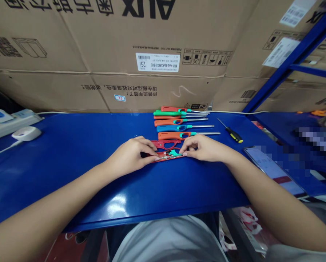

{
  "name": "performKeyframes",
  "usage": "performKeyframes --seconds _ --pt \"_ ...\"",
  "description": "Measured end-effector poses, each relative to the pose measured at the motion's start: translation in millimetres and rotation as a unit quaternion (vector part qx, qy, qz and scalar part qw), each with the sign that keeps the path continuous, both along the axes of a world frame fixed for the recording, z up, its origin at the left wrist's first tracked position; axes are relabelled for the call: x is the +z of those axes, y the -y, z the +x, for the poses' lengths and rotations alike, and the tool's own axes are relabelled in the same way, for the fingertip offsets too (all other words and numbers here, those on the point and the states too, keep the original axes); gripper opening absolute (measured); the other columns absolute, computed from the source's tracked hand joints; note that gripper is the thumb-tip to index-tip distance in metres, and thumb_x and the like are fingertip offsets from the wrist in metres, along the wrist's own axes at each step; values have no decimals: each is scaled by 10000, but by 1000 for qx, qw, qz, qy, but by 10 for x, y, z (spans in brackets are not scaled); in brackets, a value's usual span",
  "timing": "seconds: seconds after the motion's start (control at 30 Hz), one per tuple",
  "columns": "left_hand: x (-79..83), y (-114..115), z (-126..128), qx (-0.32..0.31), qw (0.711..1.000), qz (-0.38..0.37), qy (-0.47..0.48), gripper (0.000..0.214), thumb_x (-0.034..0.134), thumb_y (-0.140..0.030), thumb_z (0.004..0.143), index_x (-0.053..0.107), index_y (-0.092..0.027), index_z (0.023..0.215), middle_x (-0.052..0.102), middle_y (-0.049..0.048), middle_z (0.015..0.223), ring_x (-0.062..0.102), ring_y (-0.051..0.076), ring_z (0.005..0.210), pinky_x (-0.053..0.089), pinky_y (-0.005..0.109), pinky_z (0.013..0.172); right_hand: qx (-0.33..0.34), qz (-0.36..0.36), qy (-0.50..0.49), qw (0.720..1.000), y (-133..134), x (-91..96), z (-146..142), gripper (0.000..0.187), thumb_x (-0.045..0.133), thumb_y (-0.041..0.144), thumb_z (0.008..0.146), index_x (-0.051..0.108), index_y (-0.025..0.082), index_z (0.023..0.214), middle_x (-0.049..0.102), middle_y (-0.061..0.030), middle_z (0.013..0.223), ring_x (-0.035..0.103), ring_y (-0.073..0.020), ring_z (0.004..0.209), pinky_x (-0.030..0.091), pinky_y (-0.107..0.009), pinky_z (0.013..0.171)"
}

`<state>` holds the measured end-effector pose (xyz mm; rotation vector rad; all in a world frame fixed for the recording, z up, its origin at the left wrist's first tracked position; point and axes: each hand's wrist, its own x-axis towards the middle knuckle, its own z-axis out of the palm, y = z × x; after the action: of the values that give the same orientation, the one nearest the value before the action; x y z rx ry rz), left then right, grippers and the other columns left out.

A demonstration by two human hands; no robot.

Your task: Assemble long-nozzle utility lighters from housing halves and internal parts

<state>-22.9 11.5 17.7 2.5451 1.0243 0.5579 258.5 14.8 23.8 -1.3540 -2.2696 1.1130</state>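
A long-nosed gas lighter lies opened up on the blue table in front of me. Its lower red half-shell (pixel 159 159) holds a teal trigger (pixel 175 153) and thin internal parts. Just behind it is the other red half-shell (pixel 163 144), with its finger loop showing. My left hand (pixel 135 154) is closed on the left end of the lower half-shell, thumb along its edge. At the right end, beside the trigger, the thumb and fingers of my right hand (pixel 203 147) pinch the same piece. The fingers partly cover both ends.
Several assembled lighters (pixel 168 135) lie in a row behind my hands. To the right are a screwdriver (pixel 234 135) and a phone (pixel 272 169). A white charger (pixel 26 133) and a power strip (pixel 14 123) sit at left. Large cardboard (pixel 111 47) stands along the back edge.
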Motion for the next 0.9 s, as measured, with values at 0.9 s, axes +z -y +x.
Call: performKeyframes --seconds 0.9 --pt "61 -219 -175 10 997 42 -67 238 521 -328 947 698 -182 1012 722 66 952 659 203 845 499 305 759 41 43 22 998 -37 32 49 149 685 264 818 748 137 864 573 21 639 437 -88 534 339 -221 514"
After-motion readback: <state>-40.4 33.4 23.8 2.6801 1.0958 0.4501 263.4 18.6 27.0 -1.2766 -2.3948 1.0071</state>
